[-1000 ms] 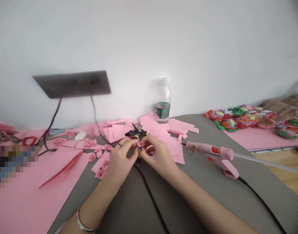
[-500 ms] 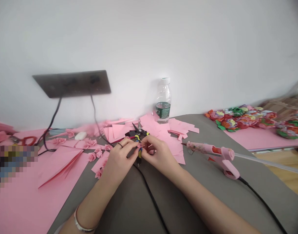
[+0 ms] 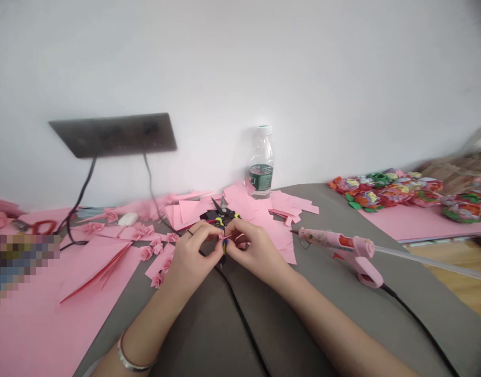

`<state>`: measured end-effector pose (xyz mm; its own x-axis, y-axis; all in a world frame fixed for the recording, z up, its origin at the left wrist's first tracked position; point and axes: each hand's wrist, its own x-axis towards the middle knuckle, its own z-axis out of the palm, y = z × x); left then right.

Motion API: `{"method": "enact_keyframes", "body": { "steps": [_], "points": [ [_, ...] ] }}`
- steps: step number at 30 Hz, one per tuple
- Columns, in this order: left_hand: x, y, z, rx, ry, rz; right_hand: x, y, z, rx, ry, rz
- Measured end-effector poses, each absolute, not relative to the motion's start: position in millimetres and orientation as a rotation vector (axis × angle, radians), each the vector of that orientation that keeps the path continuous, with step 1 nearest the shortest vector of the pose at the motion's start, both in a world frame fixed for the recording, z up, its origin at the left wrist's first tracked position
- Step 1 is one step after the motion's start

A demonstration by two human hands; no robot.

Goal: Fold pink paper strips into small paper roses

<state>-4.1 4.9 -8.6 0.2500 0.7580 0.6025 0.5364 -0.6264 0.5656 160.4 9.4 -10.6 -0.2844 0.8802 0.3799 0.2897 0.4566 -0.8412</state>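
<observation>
Between both sets of fingertips I hold a small piece of pink paper (image 3: 223, 236), mostly covered by the fingers. My left hand (image 3: 196, 251) pinches it from one side, with a dark ring on a finger. From the other side my right hand (image 3: 250, 246) pinches it with thumb and forefinger. Just behind the hands lie pliers (image 3: 221, 211) with yellow and black handles, partly hidden by them. Pink paper sheets and strips (image 3: 260, 212) are heaped around the pliers. Several folded pink paper flowers (image 3: 157, 246) sit left of my left hand.
A pink glue gun (image 3: 345, 243) with a clear glue stick lies on the right. A water bottle (image 3: 261, 175) stands by the wall. Colourful paper flowers (image 3: 385, 189) are piled at far right. A black cable (image 3: 240, 314) crosses the grey tabletop (image 3: 303, 324); red-handled scissors (image 3: 44, 226) lie left.
Both hands stay together at the pink paper, with slight finger movement. The whole view has shifted a little, so things appear slightly further left.
</observation>
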Motion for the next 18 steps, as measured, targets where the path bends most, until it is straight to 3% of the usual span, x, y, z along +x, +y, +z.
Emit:
{"method": "enact_keyframes", "body": {
  "steps": [18],
  "points": [
    [-7.1, 4.3, -11.4, 2.330, 1.256, 1.316, 157.9, 8.5, -12.6, -1.045, -1.749, 0.932]
  ]
}}
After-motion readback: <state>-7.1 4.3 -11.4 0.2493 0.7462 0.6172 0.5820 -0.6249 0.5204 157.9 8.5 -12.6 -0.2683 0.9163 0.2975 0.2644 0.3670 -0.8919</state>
